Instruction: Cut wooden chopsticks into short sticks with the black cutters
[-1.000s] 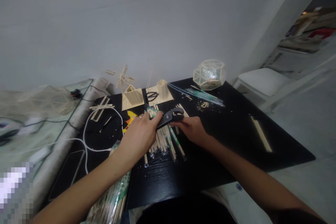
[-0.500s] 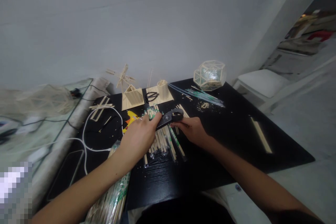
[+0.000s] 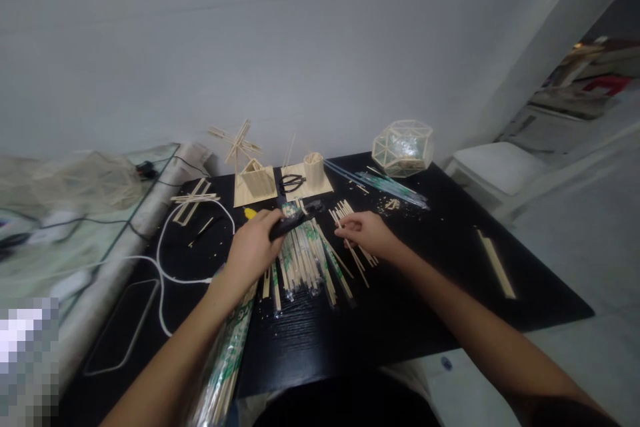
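Observation:
My left hand (image 3: 255, 243) is wrapped round a black cutter-like hand tool (image 3: 297, 219), held above a spread of wooden chopsticks (image 3: 300, 260), several in clear wrappers with green print. To the right, my right hand (image 3: 370, 233) pinches a thin chopstick (image 3: 359, 267) that slants down towards me. More loose chopsticks (image 3: 345, 209) lie under and beside its fingers. Part of a yellow tool (image 3: 250, 213) shows behind my left hand, the rest hidden.
Behind stand two wooden bases with a windmill-like stick model (image 3: 257, 180) and a round stick cup (image 3: 314, 172). A faceted stick frame (image 3: 403, 147) sits back right. A white cable (image 3: 159, 260), a phone-like dark slab (image 3: 123, 327) and a chopstick bundle (image 3: 225, 360) are left.
My hands have moved apart. The left drew the black tool leftward, away from the right hand's fingers. My right hand is now lower, over the loose chopsticks.

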Action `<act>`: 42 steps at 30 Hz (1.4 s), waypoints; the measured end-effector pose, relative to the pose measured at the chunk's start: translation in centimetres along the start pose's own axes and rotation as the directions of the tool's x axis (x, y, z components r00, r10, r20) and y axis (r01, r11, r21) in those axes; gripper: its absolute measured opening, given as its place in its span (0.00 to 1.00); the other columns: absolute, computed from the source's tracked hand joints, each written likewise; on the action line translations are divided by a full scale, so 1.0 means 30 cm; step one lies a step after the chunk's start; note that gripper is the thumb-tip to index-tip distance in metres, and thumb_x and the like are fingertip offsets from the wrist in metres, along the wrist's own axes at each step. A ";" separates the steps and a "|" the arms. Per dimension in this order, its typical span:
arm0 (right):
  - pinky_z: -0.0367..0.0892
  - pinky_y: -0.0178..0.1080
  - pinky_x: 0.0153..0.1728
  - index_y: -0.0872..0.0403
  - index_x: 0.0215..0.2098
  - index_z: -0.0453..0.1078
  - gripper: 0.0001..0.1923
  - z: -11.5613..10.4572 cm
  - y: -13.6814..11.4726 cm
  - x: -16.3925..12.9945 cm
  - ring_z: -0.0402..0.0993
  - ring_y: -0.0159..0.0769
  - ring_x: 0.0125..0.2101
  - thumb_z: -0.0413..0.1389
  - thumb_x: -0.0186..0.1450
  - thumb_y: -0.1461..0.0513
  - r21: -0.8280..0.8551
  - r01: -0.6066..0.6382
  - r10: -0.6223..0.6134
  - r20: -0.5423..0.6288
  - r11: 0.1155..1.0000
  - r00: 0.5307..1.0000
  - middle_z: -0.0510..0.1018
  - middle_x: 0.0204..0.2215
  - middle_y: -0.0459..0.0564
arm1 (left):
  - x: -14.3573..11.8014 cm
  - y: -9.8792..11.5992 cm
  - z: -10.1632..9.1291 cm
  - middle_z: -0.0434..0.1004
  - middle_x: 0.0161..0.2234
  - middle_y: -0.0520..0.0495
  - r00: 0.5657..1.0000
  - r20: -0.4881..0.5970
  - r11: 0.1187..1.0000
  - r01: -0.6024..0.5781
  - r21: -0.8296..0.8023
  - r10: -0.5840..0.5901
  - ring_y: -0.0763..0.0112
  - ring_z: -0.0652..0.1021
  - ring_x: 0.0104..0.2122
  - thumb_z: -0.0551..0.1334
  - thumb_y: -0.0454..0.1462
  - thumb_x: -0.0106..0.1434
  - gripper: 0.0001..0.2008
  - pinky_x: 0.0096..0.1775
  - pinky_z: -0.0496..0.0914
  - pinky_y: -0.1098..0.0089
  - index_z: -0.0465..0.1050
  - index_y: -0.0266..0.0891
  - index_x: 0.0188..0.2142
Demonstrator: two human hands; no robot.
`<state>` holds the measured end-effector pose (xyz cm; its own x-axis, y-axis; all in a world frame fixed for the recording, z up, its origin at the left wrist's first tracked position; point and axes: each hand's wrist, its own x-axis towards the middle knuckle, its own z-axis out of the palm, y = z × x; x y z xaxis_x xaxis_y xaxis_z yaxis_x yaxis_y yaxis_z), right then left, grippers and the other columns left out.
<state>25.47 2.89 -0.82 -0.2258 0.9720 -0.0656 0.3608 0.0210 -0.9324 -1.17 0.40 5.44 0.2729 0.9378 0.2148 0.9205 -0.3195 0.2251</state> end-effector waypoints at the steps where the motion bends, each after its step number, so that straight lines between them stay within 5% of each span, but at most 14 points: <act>1: 0.71 0.36 0.29 0.55 0.33 0.76 0.07 0.011 0.000 0.009 0.79 0.36 0.23 0.66 0.60 0.60 -0.088 -0.019 0.017 -0.020 0.996 1.000 0.79 0.21 0.45 | -0.005 -0.004 0.018 0.80 0.43 0.44 1.000 0.017 0.998 -0.013 -0.067 0.014 0.59 0.79 0.43 0.58 0.37 0.67 0.08 0.43 0.70 0.66 0.74 0.42 0.44; 6: 0.65 0.34 0.29 0.54 0.28 0.70 0.10 0.082 0.005 0.037 0.74 0.32 0.24 0.68 0.56 0.65 -0.354 -0.017 -0.013 -0.081 0.935 0.997 0.77 0.21 0.43 | -0.039 0.008 0.084 0.75 0.27 0.50 0.983 0.182 0.968 0.028 -0.251 0.018 0.64 0.76 0.29 0.55 0.55 0.69 0.21 0.34 0.65 0.67 0.70 0.42 0.33; 12: 0.62 0.34 0.31 0.53 0.23 0.67 0.11 0.101 0.016 0.035 0.70 0.32 0.26 0.64 0.59 0.65 -0.390 0.127 -0.159 -0.051 0.912 0.986 0.75 0.22 0.44 | -0.067 -0.001 0.122 0.70 0.24 0.51 0.961 0.261 0.930 0.006 -0.368 0.097 0.64 0.74 0.28 0.47 0.58 0.72 0.26 0.33 0.63 0.68 0.70 0.42 0.34; 15: 0.62 0.35 0.31 0.53 0.22 0.67 0.12 0.098 0.006 0.014 0.69 0.33 0.25 0.60 0.63 0.62 -0.288 0.152 -0.184 -0.087 0.945 0.979 0.73 0.20 0.44 | -0.071 -0.007 0.135 0.68 0.22 0.52 0.961 0.267 0.930 0.035 -0.366 0.069 0.65 0.73 0.26 0.47 0.58 0.72 0.27 0.32 0.61 0.68 0.69 0.41 0.31; 18: 0.67 0.37 0.31 0.53 0.26 0.71 0.15 0.111 -0.016 -0.028 0.72 0.35 0.26 0.59 0.66 0.52 0.090 0.056 -0.058 0.024 0.994 0.998 0.75 0.22 0.45 | -0.073 -0.007 0.140 0.68 0.21 0.51 0.962 0.269 0.927 0.060 -0.370 0.045 0.66 0.72 0.24 0.48 0.58 0.71 0.28 0.31 0.61 0.68 0.68 0.41 0.28; 22: 0.72 0.40 0.33 0.54 0.35 0.74 0.21 0.157 -0.045 -0.100 0.76 0.36 0.28 0.63 0.61 0.44 0.501 -0.167 0.086 0.182 0.849 0.980 0.79 0.28 0.48 | -0.074 -0.008 0.140 0.68 0.20 0.50 0.968 0.249 0.932 0.074 -0.354 0.018 0.65 0.72 0.24 0.48 0.59 0.71 0.29 0.31 0.61 0.67 0.69 0.41 0.26; 30: 0.53 0.33 0.19 0.56 0.29 0.73 0.20 0.205 -0.071 -0.148 0.57 0.26 0.17 0.64 0.61 0.47 0.415 -0.040 0.057 -0.028 0.909 0.998 0.71 0.19 0.42 | -0.073 0.008 0.134 0.69 0.21 0.49 0.964 0.265 0.945 0.102 -0.310 -0.018 0.63 0.73 0.25 0.45 0.61 0.70 0.31 0.32 0.60 0.67 0.70 0.42 0.27; 42: 0.53 0.32 0.19 0.56 0.30 0.74 0.18 0.209 -0.100 -0.150 0.57 0.25 0.17 0.63 0.63 0.49 0.415 0.002 0.021 -0.049 0.910 0.999 0.75 0.22 0.45 | -0.074 0.000 0.128 0.74 0.23 0.43 0.980 0.165 0.987 0.131 -0.090 -0.115 0.58 0.77 0.28 0.42 0.61 0.71 0.34 0.31 0.60 0.66 0.73 0.40 0.30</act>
<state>19.74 -3.02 0.05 -0.1735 0.9825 -0.0672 -0.0475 -0.0765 -0.9959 -0.71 -1.15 1.31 0.2079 0.9777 0.0281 0.9195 -0.2051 0.3354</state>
